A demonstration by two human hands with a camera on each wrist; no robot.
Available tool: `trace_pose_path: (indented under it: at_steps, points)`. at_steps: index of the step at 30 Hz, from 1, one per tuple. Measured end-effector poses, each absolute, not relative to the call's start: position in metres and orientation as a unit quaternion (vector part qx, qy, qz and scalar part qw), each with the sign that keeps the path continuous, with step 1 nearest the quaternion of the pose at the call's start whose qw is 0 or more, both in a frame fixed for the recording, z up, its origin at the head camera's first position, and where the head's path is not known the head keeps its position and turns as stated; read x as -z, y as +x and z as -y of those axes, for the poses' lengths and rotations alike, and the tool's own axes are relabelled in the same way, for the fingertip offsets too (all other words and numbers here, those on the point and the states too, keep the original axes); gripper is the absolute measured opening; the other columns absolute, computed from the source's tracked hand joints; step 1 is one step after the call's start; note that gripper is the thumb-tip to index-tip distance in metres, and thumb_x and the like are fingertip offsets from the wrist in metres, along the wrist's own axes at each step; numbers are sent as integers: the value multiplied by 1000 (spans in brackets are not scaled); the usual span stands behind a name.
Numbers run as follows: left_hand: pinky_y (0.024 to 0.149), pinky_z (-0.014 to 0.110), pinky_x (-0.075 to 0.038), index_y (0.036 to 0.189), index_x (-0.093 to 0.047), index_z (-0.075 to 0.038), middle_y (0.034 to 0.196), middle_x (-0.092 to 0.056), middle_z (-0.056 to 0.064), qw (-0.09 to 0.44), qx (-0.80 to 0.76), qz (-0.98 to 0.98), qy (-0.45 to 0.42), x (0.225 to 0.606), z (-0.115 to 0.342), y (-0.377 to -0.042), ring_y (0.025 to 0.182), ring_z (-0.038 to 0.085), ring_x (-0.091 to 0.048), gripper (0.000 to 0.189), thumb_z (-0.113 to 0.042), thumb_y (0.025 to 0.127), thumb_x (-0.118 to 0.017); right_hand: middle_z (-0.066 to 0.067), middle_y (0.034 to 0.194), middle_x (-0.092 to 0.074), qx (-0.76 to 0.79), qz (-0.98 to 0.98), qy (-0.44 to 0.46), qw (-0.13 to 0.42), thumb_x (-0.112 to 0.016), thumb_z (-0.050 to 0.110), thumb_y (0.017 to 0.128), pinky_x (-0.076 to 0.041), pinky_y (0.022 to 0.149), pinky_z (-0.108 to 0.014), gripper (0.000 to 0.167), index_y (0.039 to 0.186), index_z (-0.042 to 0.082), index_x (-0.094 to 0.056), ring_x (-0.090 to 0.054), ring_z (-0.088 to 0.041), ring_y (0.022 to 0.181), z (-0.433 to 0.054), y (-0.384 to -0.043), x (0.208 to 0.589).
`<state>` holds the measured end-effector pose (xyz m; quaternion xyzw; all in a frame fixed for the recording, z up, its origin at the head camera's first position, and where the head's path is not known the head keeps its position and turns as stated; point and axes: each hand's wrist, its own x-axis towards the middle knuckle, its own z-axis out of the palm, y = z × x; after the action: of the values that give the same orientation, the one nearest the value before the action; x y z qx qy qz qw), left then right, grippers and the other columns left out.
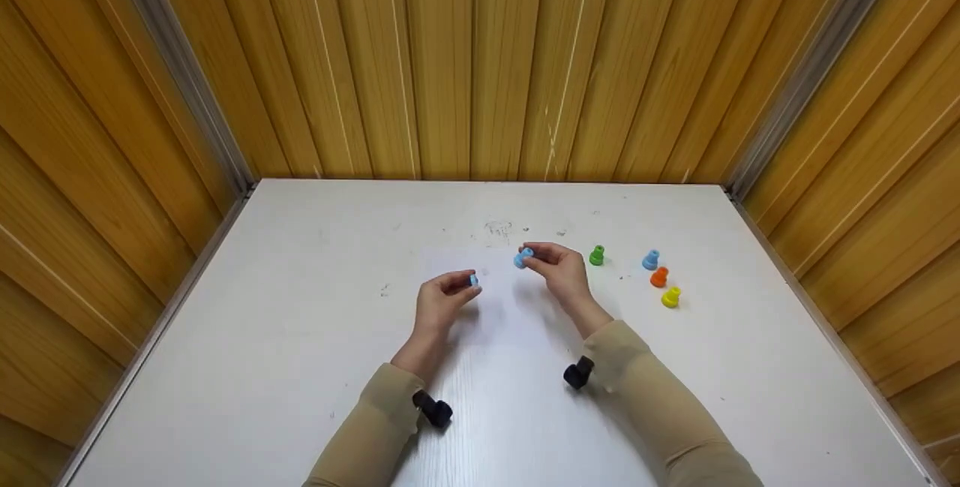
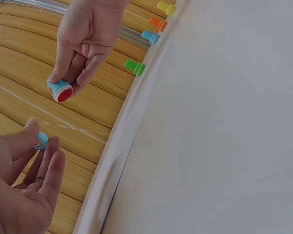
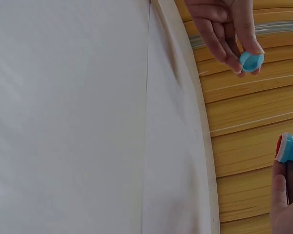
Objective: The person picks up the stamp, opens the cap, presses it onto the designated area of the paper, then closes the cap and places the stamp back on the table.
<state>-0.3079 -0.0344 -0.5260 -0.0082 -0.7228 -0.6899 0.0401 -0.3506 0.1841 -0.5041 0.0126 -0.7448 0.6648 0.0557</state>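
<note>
Between thumb and fingers, my left hand (image 1: 442,299) pinches a small light-blue cap (image 1: 474,280). Its hollow inside shows in the right wrist view, where the cap (image 3: 252,62) faces the camera. My right hand (image 1: 564,273) holds a light-blue toy stamp (image 1: 520,258) by its narrow handle. The uncovered red face of that stamp (image 2: 63,94) shows in the left wrist view, ringed by a pale rim. Both hands are raised over a white sheet of paper (image 1: 495,326), a short gap apart, the right one slightly farther forward.
Right of my right hand stand a green stamp (image 1: 597,255), a second blue stamp (image 1: 651,260), an orange stamp (image 1: 659,277) and a yellow stamp (image 1: 671,297). The white table (image 1: 300,367) has dark scribbles near its back, and wood-patterned walls (image 1: 495,67) enclose it.
</note>
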Motion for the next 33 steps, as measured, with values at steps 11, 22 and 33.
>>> trace_pose_path:
  at_steps: [11, 22, 33]
  points:
    - [81, 23, -63, 119, -74, 4, 113, -77, 16, 39, 676, 736, 12, 527, 36, -309, 95, 16, -72, 34, -3, 87, -81, -14, 115, -78, -557, 830, 9, 27, -79, 5, 89, -59, 89, -27, 26, 114, 5, -78, -73, -23, 106, -177, -381, 510]
    - [82, 24, -62, 120, -74, 1, 112, -77, 13, 31, 653, 757, 6, 527, 36, -310, 95, 15, -71, 33, -7, 88, -81, -15, 112, -78, -518, 856, 4, -8, -79, 3, 88, -59, 80, -24, 24, 112, 4, -77, -71, -21, 100, -167, -392, 520]
    - [79, 22, -62, 118, -75, 1, 112, -77, 15, 35, 659, 752, -3, 528, 36, -308, 95, 17, -73, 31, -6, 88, -81, -12, 109, -78, -486, 874, 8, -17, -79, 0, 86, -58, 96, -36, 23, 108, 6, -78, -71, -24, 104, -163, -395, 524]
